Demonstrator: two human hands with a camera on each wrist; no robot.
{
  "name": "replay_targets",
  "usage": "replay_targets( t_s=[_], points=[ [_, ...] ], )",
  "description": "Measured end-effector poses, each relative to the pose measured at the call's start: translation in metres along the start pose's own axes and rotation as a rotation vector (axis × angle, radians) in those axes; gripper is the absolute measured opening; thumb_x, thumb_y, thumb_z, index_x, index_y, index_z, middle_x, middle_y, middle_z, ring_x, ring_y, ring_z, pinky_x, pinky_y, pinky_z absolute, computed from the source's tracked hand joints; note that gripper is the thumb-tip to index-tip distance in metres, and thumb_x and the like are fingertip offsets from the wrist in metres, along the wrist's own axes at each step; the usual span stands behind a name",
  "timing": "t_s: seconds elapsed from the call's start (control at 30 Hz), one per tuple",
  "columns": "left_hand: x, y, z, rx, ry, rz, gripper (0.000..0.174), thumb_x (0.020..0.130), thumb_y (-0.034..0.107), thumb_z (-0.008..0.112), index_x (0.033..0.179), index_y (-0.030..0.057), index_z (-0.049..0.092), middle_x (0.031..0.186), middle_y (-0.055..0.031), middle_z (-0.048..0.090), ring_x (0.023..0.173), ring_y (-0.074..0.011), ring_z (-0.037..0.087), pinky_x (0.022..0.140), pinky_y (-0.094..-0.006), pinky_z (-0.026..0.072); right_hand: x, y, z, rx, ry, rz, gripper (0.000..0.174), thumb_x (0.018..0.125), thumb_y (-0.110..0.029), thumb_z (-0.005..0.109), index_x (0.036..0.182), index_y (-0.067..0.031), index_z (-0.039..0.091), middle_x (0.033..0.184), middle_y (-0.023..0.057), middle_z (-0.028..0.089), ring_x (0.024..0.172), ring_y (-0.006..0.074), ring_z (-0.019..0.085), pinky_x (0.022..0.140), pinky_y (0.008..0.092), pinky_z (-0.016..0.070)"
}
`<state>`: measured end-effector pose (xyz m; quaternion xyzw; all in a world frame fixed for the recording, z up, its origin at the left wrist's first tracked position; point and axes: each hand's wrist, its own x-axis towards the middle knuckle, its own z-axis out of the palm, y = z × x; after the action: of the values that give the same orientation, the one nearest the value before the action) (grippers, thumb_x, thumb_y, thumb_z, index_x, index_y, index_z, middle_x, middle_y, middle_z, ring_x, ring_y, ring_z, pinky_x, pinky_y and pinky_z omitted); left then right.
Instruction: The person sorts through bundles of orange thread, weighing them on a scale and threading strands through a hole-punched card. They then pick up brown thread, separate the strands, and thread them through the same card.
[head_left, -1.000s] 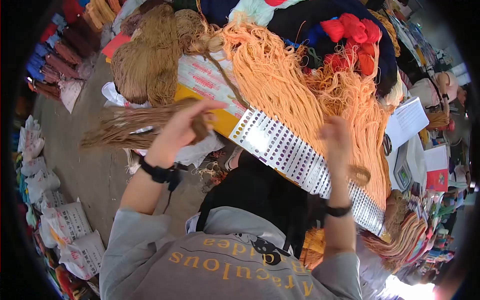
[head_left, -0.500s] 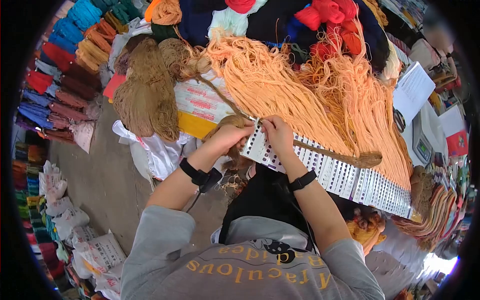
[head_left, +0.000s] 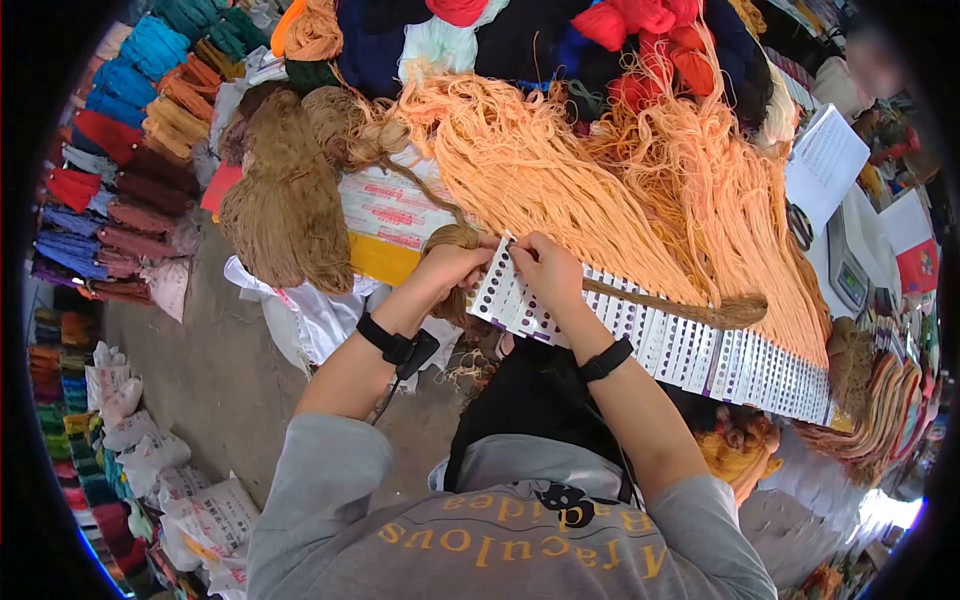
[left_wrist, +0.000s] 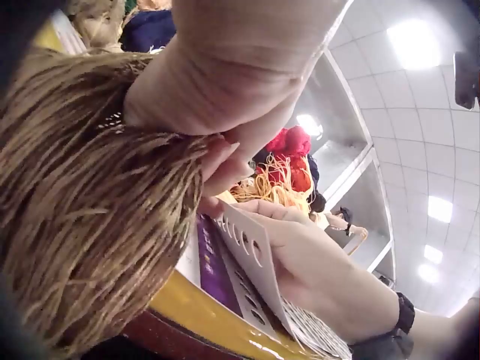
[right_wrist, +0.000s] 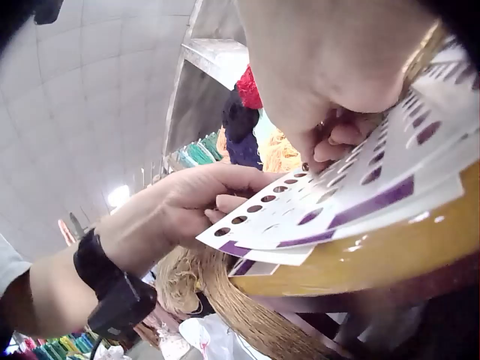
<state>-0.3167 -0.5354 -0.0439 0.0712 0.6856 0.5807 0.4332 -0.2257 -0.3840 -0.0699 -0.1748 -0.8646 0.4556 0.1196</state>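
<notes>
My left hand [head_left: 472, 262] grips a bunch of tan-brown yarn [head_left: 447, 240] at the left end of a long white and purple card strip punched with holes [head_left: 680, 350]. The wrist view shows the same yarn bunch [left_wrist: 82, 217] filling the left side under my left hand [left_wrist: 217, 154]. My right hand [head_left: 530, 256] pinches the end of the card [left_wrist: 247, 251], fingers curled on its edge. From the hands a brown strand [head_left: 680, 305] runs right along the card. In the right wrist view my right hand [right_wrist: 330, 146] and left hand [right_wrist: 214, 210] meet at the card [right_wrist: 337, 202].
Peach yarn hanks [head_left: 560, 170] spread over the table behind the card, with big brown skeins [head_left: 290, 200] at left and red yarn [head_left: 650, 20] at the back. Coloured skeins [head_left: 110, 150] and white sacks [head_left: 130, 440] line the floor at left. A paper sheet [head_left: 825, 160] lies at right.
A second ago my hands were apart, the left holding the brown yarn out to the left. They have since come together at the card's left end and hardly moved in the last half second.
</notes>
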Motion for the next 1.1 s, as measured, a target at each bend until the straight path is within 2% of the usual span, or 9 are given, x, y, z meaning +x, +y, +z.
replay_targets(
  t_s=[0.07, 0.17, 0.57, 0.7, 0.83, 0.9, 0.97, 1.03, 1.1],
  points=[
    [0.009, -0.001, -0.001, -0.016, -0.045, -0.006, 0.021, 0.090, 0.014, 0.053, 0.103, 0.0004, 0.061, 0.066, 0.0021, 0.057, 0.047, -0.0042, 0.043, 0.041, -0.0196, 0.0315, 0.002, -0.001, -0.003, 0.027, -0.033, 0.033, 0.017, 0.082, -0.025, 0.062, 0.081, -0.0084, 0.064, 0.067, 0.0025, 0.064, 0.061, 0.0148, 0.061, 0.058, 0.0286, 0.0461],
    [0.020, -0.008, -0.001, 0.021, -0.025, -0.014, 0.017, 0.090, 0.014, 0.053, 0.098, 0.0012, 0.062, 0.066, 0.0023, 0.057, 0.047, -0.0041, 0.043, 0.042, -0.0195, 0.0316, 0.014, -0.001, -0.007, 0.067, -0.202, 0.181, 0.024, 0.077, -0.034, 0.064, 0.088, -0.0128, 0.062, 0.076, 0.0061, 0.066, 0.072, 0.0252, 0.063, 0.064, 0.0352, 0.0481],
    [0.007, -0.005, -0.014, -0.118, 0.109, 0.089, 0.019, 0.090, 0.019, 0.056, 0.086, 0.0018, 0.060, 0.079, -0.0090, 0.067, 0.044, -0.0056, 0.044, 0.039, -0.0194, 0.0322, 0.011, -0.002, -0.003, -0.034, -0.139, 0.120, 0.023, 0.078, -0.031, 0.062, 0.091, -0.0132, 0.059, 0.075, 0.0053, 0.064, 0.072, 0.0248, 0.063, 0.064, 0.0366, 0.0476],
    [-0.011, 0.029, -0.019, -0.275, 0.110, -0.020, 0.014, 0.088, 0.016, 0.058, 0.080, 0.0043, 0.061, 0.053, 0.0042, 0.045, 0.040, -0.0032, 0.034, 0.036, -0.0185, 0.0224, 0.008, -0.005, -0.004, -0.085, -0.119, 0.067, 0.019, 0.079, -0.030, 0.061, 0.086, -0.0126, 0.062, 0.071, 0.0057, 0.064, 0.068, 0.0240, 0.062, 0.062, 0.0357, 0.0476],
    [-0.032, 0.058, -0.100, -0.767, -0.293, 0.177, 0.024, 0.093, 0.013, 0.048, 0.110, -0.0031, 0.054, 0.057, 0.0071, 0.034, 0.043, 0.0028, 0.027, 0.036, -0.0129, 0.0208, 0.006, -0.004, -0.003, -0.069, -0.082, 0.036, 0.017, 0.080, -0.028, 0.060, 0.084, -0.0114, 0.064, 0.070, 0.0058, 0.064, 0.065, 0.0227, 0.062, 0.061, 0.0344, 0.0475],
    [-0.033, 0.069, -0.088, -0.733, -0.085, 0.218, 0.026, 0.090, 0.010, 0.050, 0.114, -0.0016, 0.052, 0.057, 0.0058, 0.040, 0.042, 0.0015, 0.028, 0.036, -0.0136, 0.0215, 0.007, -0.002, -0.001, 0.066, -0.111, 0.076, 0.017, 0.080, -0.027, 0.060, 0.085, -0.0103, 0.064, 0.070, 0.0063, 0.064, 0.064, 0.0217, 0.061, 0.060, 0.0341, 0.0473],
    [-0.015, 0.058, -0.060, -0.450, -0.270, 0.088, 0.026, 0.087, 0.007, 0.052, 0.113, 0.0011, 0.054, 0.056, 0.0038, 0.045, 0.040, -0.0004, 0.030, 0.036, -0.0151, 0.0223, 0.013, 0.017, 0.004, 0.296, -0.173, 0.150, 0.019, 0.081, -0.026, 0.061, 0.087, -0.0089, 0.064, 0.068, 0.0055, 0.063, 0.063, 0.0182, 0.061, 0.060, 0.0316, 0.0470],
    [0.015, 0.021, -0.038, 0.128, -0.216, -0.139, 0.011, 0.086, 0.010, 0.055, 0.095, 0.0046, 0.058, 0.056, 0.0022, 0.051, 0.039, -0.0032, 0.033, 0.036, -0.0193, 0.0251, 0.017, 0.028, 0.008, 0.473, -0.205, 0.121, 0.019, 0.081, -0.024, 0.061, 0.089, -0.0072, 0.065, 0.069, 0.0053, 0.063, 0.062, 0.0150, 0.059, 0.060, 0.0294, 0.0464],
    [-0.005, 0.030, 0.005, 0.229, -0.200, -0.017, 0.012, 0.088, 0.017, 0.057, 0.084, 0.0051, 0.056, 0.058, 0.0009, 0.053, 0.039, -0.0042, 0.034, 0.037, -0.0197, 0.0235, 0.015, 0.024, 0.004, 0.425, -0.208, 0.107, 0.018, 0.082, -0.024, 0.060, 0.088, -0.0072, 0.065, 0.070, 0.0058, 0.063, 0.063, 0.0157, 0.059, 0.061, 0.0298, 0.0465]
  ],
)
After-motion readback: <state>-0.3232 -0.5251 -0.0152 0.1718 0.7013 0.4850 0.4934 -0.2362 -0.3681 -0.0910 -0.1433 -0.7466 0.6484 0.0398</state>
